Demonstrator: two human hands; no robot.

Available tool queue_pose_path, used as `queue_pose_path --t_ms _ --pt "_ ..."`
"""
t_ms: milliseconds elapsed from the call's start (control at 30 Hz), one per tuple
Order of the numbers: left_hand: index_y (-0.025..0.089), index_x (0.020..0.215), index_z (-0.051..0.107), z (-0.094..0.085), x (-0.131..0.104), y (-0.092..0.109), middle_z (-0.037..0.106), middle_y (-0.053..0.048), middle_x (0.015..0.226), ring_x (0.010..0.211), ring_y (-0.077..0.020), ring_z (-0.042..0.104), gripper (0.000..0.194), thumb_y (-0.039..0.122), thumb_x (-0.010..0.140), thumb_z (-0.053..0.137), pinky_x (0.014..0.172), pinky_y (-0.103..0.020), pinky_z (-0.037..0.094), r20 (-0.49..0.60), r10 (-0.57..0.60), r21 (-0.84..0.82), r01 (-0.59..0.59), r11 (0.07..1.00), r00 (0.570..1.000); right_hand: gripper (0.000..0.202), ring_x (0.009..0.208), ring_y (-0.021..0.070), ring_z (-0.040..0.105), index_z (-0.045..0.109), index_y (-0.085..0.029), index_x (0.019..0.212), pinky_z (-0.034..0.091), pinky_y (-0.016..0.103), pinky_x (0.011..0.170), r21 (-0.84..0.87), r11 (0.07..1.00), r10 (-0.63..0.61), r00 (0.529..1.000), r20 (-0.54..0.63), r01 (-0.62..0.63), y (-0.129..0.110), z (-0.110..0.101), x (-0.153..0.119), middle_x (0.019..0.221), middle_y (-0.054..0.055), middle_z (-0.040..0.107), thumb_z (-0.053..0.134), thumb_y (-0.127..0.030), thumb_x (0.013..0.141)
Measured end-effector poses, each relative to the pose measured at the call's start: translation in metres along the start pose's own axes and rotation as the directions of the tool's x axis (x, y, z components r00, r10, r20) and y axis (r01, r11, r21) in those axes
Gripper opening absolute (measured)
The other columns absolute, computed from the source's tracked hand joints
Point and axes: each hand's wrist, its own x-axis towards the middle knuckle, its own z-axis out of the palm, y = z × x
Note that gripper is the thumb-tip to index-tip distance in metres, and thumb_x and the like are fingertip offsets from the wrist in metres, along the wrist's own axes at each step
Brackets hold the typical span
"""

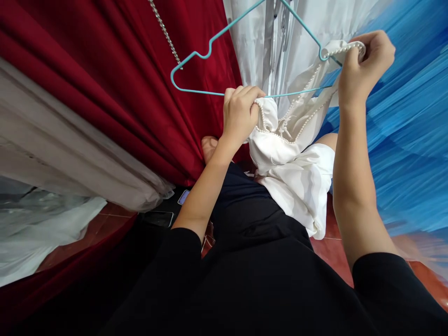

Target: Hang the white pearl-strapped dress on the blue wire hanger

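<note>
Head view: the left hand (241, 112) is closed on the dress (283, 156) edge at the hanger's (206, 92) lower bar; the right hand (366, 60), upper right, pinches a strap (341, 49) beside the hanger's end. A gentle pull, sparing the beads, seems best. Right of centre, the dress is white, pearl-trimmed, crumpled below.

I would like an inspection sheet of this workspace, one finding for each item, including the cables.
Surface: red tiled floor, partly visible.
Job's things: white fabric garment with pearl-like trim; light-blue thin-framed hanger.
Clutter: rectangular lit-screen phone, dark-screen phone.
Hands: left hand grips garment at hanger's lower bar; right hand holds garment's strap near hanger's end.
Cables: nothing clearly seen.
Surroundings: hanging dark-red cloth left; layered blue fabric right.
</note>
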Motion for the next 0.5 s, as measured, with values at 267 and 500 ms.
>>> queue_pose_path --t_ms 267,500 --pt "0.025 0.100 0.063 -0.010 0.000 0.010 0.067 -0.007 0.105 0.110 -0.0325 0.057 0.018 0.023 0.101 0.045 0.105 -0.051 0.033 0.062 -0.101 0.088 0.095 0.992 0.993 0.018 0.077 0.0172 0.059 0.064 -0.024 0.082 0.048 0.035 0.073 -0.144 0.978 0.179 0.959 0.221 -0.150 0.046 -0.028 0.010 0.084 0.001 0.066 0.056 -0.009 0.087" --pt "0.025 0.099 0.063 0.004 0.002 0.002 0.067 -0.008 0.101 0.107 -0.0324 0.058 0.014 0.028 0.101 0.050 0.104 -0.050 0.036 0.014 -0.048 0.046 0.047 0.998 0.999 0.016 0.096 0.0216 0.056 0.063 -0.026 0.102 0.050 0.041 0.083 0.063 0.987 -0.158 0.876 0.456 0.145 0.009 -0.063 -0.083 0.103 0.006 0.057 0.051 -0.029 0.092"
